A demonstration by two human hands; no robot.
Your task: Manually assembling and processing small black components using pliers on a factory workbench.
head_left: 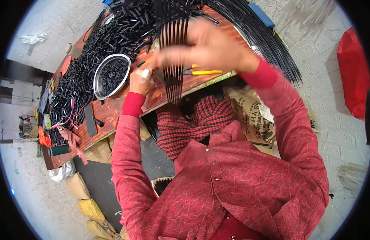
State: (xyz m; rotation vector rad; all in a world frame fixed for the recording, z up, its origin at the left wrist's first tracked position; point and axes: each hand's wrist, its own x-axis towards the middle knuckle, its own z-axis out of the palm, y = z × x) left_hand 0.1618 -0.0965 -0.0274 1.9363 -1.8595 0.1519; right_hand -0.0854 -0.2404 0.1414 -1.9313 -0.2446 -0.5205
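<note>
My right hand [211,50] is over the table, smeared by motion. Its fingers reach left across a row of dark parallel streaks [173,76], which look like thin black rods or one such rod in motion. How the right fingers close cannot be made out. Just left of the streaks is my left hand [139,84], fingers bent together, with a white wrap [145,73] on one finger. What it pinches is hidden. Beside it stands an oval metal bowl [95,82] of small black rings [113,76].
A big heap of short black tubular parts [75,90] covers the table's left and far side. Pliers with yellow handles [207,73] lie by the near edge. Long black rods [265,44] lie at the right. A dark flat phone-like slab [89,120] rests at left.
</note>
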